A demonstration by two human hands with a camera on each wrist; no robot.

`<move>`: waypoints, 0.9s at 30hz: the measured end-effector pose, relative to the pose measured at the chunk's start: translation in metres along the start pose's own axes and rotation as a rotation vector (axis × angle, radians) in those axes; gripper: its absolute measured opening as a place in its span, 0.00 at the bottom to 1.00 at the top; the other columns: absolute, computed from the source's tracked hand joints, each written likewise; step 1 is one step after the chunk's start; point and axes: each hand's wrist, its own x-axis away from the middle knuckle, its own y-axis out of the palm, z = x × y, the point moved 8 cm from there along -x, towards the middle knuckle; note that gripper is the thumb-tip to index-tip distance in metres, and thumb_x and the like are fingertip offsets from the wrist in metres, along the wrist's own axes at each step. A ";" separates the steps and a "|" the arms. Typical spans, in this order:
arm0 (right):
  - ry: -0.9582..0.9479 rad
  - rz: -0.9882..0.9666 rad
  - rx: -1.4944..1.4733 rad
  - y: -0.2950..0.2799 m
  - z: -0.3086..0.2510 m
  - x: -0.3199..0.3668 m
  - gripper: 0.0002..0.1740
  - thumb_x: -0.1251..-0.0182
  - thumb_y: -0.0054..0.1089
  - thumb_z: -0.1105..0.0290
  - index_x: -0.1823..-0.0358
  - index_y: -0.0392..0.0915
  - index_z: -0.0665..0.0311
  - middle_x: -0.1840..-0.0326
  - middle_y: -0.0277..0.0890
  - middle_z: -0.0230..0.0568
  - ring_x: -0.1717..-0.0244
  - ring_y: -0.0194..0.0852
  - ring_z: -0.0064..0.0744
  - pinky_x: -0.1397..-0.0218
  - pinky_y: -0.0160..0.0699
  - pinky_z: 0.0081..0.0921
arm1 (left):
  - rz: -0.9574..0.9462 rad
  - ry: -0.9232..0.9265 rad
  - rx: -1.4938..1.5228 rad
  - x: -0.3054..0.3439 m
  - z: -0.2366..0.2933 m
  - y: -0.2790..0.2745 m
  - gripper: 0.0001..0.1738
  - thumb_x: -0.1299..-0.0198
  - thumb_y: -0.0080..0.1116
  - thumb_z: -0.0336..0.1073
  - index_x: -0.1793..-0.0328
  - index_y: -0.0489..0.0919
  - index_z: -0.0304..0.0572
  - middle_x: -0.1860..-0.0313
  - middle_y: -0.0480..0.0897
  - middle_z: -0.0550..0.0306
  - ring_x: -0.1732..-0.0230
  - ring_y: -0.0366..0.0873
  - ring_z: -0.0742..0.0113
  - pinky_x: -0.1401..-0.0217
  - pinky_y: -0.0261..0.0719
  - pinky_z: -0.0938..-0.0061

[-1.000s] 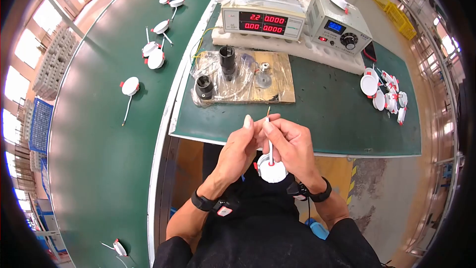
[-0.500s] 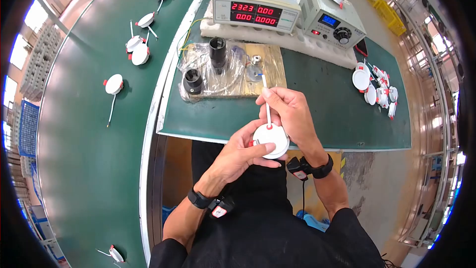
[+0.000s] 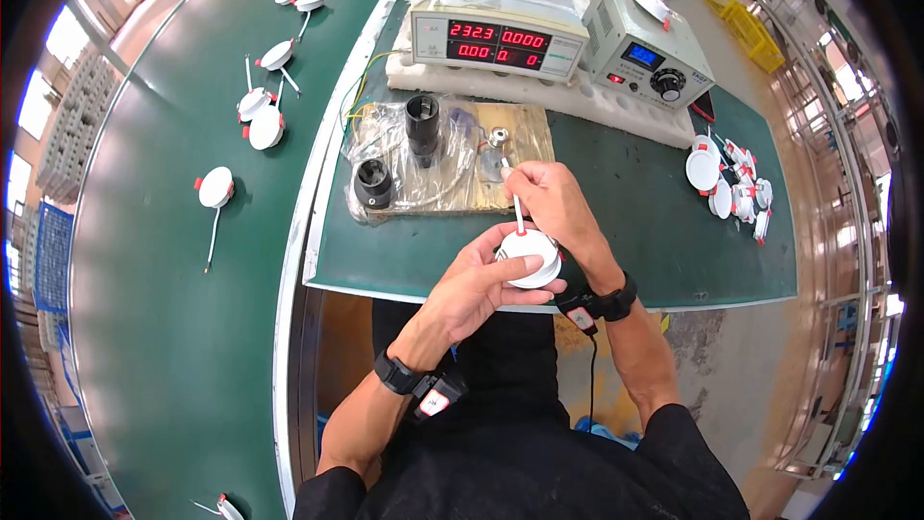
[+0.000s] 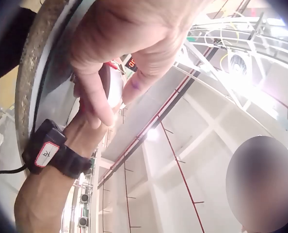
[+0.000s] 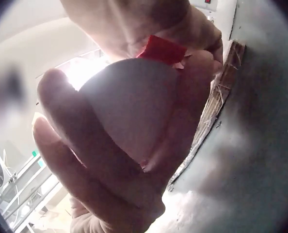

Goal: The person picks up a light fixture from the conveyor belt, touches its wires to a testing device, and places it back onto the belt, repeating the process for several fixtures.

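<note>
In front of the wooden board (image 3: 532, 130), a round white lamp (image 3: 527, 246) is gripped by the left hand (image 3: 476, 279). Its cable (image 3: 519, 217) is pinched by the right hand (image 3: 553, 202), near the board's front edge. To the right of the board, more lamps (image 3: 703, 169) are gathered; behind it, a meter (image 3: 500, 43) with red digits is placed.

White disc (image 5: 132, 102) held in the left hand (image 5: 115, 179).
Red clip (image 5: 161, 50) at its rim, right hand (image 5: 134, 24) above; a rough-edged board (image 5: 216, 104) lies on the worktop (image 5: 250, 145).

Green table (image 3: 626, 231), wooden board (image 3: 536, 125), foam (image 3: 452, 79), lamps (image 3: 703, 170)
</note>
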 end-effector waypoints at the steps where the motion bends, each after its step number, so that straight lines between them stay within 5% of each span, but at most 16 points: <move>1: -0.014 0.007 0.020 -0.001 -0.001 -0.001 0.21 0.28 0.56 0.58 0.71 0.80 0.71 0.84 0.69 0.39 0.81 0.66 0.27 0.74 0.67 0.32 | -0.010 -0.011 0.005 -0.001 0.001 0.001 0.27 0.32 0.63 0.27 0.30 0.68 0.34 0.44 0.83 0.45 0.48 0.88 0.45 0.47 0.93 0.67; 6: 0.001 0.000 0.047 -0.003 -0.006 -0.006 0.20 0.31 0.56 0.59 0.72 0.80 0.71 0.84 0.69 0.42 0.81 0.65 0.31 0.72 0.68 0.32 | -0.019 -0.043 -0.003 -0.006 0.006 0.003 0.25 0.32 0.63 0.26 0.31 0.70 0.33 0.44 0.83 0.46 0.48 0.88 0.46 0.47 0.93 0.68; 18: 0.094 -0.061 -0.112 -0.004 -0.005 -0.008 0.18 0.34 0.57 0.65 0.79 0.70 0.71 0.84 0.62 0.32 0.80 0.59 0.18 0.76 0.63 0.29 | 0.004 -0.051 -0.044 -0.005 0.016 0.016 0.23 0.32 0.63 0.30 0.32 0.72 0.40 0.42 0.83 0.50 0.44 0.87 0.48 0.44 0.88 0.67; 27: 0.067 -0.033 -0.085 -0.001 0.002 -0.012 0.20 0.33 0.57 0.63 0.79 0.74 0.70 0.85 0.64 0.30 0.81 0.59 0.17 0.77 0.58 0.26 | 0.027 -0.110 -0.039 -0.008 0.013 0.015 0.24 0.33 0.63 0.34 0.32 0.72 0.39 0.41 0.82 0.50 0.41 0.85 0.49 0.40 0.85 0.68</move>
